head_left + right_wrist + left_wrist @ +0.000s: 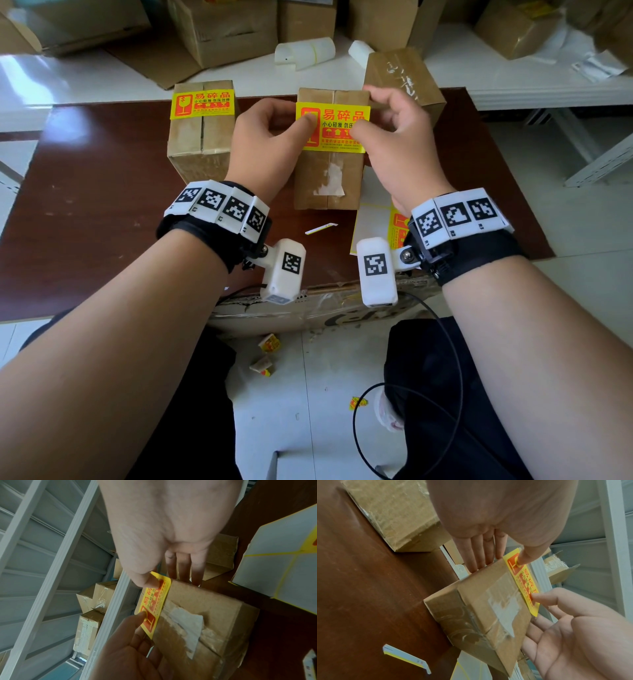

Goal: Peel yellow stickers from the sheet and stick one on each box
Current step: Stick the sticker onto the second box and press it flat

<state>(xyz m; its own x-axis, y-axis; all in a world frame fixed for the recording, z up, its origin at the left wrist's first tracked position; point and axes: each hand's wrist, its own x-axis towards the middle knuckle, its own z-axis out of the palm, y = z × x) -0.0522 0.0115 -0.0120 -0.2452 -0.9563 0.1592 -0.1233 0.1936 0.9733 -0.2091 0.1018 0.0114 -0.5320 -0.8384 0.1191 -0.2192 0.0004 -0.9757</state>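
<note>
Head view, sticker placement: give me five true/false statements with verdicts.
1. Both thumbs press the yellow sticker onto the middle box. True.
2. The left box has no sticker yet. False: it already carries a yellow sticker across its top.
3. The right box, behind the right hand, shows no yellow sticker. True.
4. The sticker sheet lies under the left hand. False: it lies on the brown table under the right wrist.
5. The left hand holds the sheet. False: its thumb presses the sticker.
</note>
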